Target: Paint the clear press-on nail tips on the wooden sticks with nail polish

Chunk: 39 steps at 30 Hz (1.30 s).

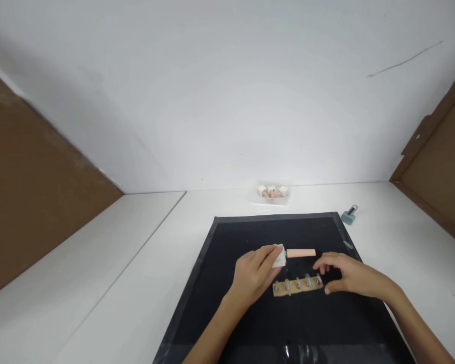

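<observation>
My left hand (256,273) is closed around a nail polish bottle (279,258) with a white square body and a long pink cap (301,253). The bottle lies sideways in the fingers, its cap pointing right. Below it, a tan strip (292,291) rests on the black mat, with several false nails (287,286) standing across it; some look clear and some greyish. Just off the strip's right end is my right hand (343,275), its fingers curved and apart with nothing between thumb and fingertips.
The black mat (242,232) covers the middle of the white table (144,273). A clear tray (269,200) with several white-bodied bottles stands at the back. A teal bottle (348,217) sits at the mat's far right corner. Brown panels (30,177) flank both sides.
</observation>
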Motion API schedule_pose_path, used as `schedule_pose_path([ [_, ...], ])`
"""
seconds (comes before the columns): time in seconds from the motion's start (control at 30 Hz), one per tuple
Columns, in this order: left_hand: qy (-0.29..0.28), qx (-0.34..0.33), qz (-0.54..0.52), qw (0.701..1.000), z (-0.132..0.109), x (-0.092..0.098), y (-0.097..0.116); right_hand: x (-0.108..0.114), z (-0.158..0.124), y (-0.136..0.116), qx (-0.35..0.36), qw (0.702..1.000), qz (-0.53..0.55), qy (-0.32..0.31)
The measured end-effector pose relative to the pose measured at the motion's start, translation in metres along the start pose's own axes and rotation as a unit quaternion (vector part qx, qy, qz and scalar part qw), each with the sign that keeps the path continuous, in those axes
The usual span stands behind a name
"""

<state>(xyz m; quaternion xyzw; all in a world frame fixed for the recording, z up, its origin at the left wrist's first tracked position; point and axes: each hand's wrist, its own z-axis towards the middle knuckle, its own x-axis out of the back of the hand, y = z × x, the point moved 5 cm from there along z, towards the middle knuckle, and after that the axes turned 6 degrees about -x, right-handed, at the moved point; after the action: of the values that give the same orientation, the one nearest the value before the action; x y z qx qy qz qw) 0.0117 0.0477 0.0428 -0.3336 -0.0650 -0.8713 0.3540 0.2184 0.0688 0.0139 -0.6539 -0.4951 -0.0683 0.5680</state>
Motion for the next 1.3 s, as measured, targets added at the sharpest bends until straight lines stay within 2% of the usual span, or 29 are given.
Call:
schedule_pose_path([
  [0.07,0.006,0.014,-0.013,1.0,0.0,0.0,-0.001,0.004,-0.001,-0.001,0.013,0.999,0.009,0.031],
  [0.2,0.013,0.026,-0.043,0.999,0.0,-0.001,0.001,0.012,-0.005,-0.012,0.086,0.985,0.055,0.138],
  [0.3,0.009,0.008,-0.044,0.999,0.001,0.0,0.004,0.008,-0.006,-0.022,0.13,0.973,0.08,0.171],
  [0.53,0.002,-0.007,-0.036,0.999,0.006,0.004,0.005,0.004,-0.006,-0.027,0.131,0.959,0.065,0.243],
  [0.73,0.005,-0.009,-0.031,0.999,0.005,0.004,0.005,0.007,-0.009,-0.03,0.162,0.946,0.063,0.272],
  [0.87,0.005,-0.007,-0.021,1.0,0.003,0.004,0.005,0.004,-0.007,-0.03,0.165,0.949,0.071,0.26],
  [1.1,0.034,-0.045,0.056,0.997,0.005,0.013,0.01,-0.007,-0.001,-0.035,0.121,0.962,0.045,0.239],
  [1.2,0.051,-0.037,0.053,0.997,0.005,0.015,0.009,-0.007,-0.003,-0.038,0.131,0.955,0.028,0.264],
  [1.3,0.061,0.003,0.035,0.998,0.004,0.013,0.004,-0.003,-0.008,-0.037,0.154,0.938,0.015,0.31],
])
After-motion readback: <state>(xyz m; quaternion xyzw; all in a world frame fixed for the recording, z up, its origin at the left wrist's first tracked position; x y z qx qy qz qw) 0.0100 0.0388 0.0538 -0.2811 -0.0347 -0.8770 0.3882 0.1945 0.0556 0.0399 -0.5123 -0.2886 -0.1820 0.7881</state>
